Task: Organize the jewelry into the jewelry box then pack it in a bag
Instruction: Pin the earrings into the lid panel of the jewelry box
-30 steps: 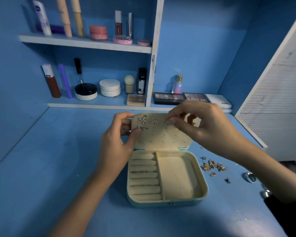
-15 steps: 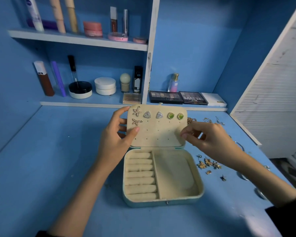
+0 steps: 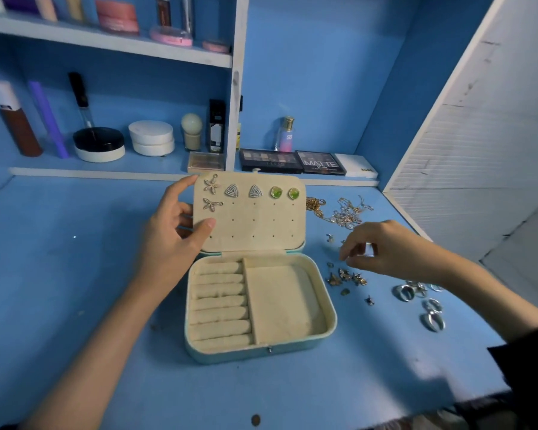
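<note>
Jewelry box (image 3: 280, 302) sits open mid-counter (image 3: 75, 274), left hand (image 3: 168, 240) pinching its lid (image 3: 252, 225) upright. Right hand (image 3: 382, 246) hovers over loose earrings (image 3: 345, 277) on the right; whether it holds one I cannot tell. A tiny stud could slip from a shallow pinch and roll away.

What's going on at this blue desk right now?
A person is filling a jewelry box on the desk. The left hand holds its open lid upright by the left edge; six earrings are pinned near the top. The right hand reaches over loose gold earrings beside the box; whether it pinches one is unclear. The ring rolls and side compartment hold nothing yet. Chains and silver rings lie further right.
</note>
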A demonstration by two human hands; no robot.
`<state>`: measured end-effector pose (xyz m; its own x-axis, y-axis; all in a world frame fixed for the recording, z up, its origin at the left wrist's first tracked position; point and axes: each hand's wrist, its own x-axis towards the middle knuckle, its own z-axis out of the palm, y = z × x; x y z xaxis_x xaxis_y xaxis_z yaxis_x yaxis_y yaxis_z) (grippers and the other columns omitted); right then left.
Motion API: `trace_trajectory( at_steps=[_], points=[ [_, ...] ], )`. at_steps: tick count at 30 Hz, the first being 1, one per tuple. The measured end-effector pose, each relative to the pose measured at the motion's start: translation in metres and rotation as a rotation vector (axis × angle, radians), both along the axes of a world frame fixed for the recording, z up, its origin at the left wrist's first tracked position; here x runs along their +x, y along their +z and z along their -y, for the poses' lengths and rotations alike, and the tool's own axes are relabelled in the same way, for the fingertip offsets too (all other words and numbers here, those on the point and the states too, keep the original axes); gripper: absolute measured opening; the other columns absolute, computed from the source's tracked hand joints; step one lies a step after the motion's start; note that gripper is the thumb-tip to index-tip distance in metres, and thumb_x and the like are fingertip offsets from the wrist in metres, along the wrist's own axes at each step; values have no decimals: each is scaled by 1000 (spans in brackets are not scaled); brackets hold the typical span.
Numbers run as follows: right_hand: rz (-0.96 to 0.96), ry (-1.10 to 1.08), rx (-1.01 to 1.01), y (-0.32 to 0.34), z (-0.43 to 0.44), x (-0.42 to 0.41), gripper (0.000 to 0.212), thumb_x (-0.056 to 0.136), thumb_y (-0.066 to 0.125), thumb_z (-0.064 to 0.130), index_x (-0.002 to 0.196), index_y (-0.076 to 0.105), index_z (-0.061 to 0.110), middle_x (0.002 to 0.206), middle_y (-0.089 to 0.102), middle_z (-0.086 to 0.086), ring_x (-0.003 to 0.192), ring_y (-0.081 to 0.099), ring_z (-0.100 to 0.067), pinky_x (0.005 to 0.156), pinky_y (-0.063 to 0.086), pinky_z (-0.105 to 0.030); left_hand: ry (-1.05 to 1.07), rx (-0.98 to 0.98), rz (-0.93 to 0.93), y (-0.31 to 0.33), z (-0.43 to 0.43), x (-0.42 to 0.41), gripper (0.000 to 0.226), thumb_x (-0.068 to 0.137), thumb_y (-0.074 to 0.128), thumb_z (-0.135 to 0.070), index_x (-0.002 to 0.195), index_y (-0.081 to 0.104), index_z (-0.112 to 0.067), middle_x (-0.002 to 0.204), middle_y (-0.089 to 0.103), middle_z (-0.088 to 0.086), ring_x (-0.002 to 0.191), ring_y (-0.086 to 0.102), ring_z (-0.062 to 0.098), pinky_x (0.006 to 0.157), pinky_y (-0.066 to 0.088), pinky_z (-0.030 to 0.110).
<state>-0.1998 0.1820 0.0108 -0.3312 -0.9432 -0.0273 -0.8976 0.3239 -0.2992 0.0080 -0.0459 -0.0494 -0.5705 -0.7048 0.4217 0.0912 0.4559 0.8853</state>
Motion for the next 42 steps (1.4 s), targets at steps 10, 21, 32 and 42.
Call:
trace_trajectory(
  at_steps=[10, 21, 32, 42],
  points=[
    [-24, 23, 179, 3, -14, 1, 26, 83, 60, 11, 92, 68, 34, 91, 61, 15, 87, 53, -1, 70, 37, -6, 4, -2, -3, -1, 0, 0, 57, 84, 66, -1, 127, 45, -32, 85, 65, -3, 69, 61, 2, 66, 49, 13],
    [-31, 25, 161, -3, -18, -3, 19, 85, 61, 16, 94, 68, 31, 92, 61, 14, 88, 55, -4, 70, 37, -6, 17, -12, 17, -2, 2, 0, 59, 83, 67, -3, 131, 44, -31, 90, 66, -3, 75, 63, 7, 70, 52, 18],
    [-187, -49, 175, -12, -6, 2, 15, 82, 64, 42, 95, 65, 36, 90, 54, 16, 88, 47, -3, 79, 46, -28, 14, -9, 26, 0, 0, 1, 61, 83, 67, -4, 133, 43, -30, 92, 66, -2, 80, 65, 11, 72, 54, 24],
    [-142, -42, 157, -9, -9, 2, 18, 84, 63, 29, 101, 64, 36, 89, 56, 14, 83, 48, -3, 77, 47, -28, 14, -13, 25, 0, 1, 1, 60, 84, 67, -4, 133, 44, -28, 91, 66, -2, 77, 64, 9, 71, 53, 22]
  ],
)
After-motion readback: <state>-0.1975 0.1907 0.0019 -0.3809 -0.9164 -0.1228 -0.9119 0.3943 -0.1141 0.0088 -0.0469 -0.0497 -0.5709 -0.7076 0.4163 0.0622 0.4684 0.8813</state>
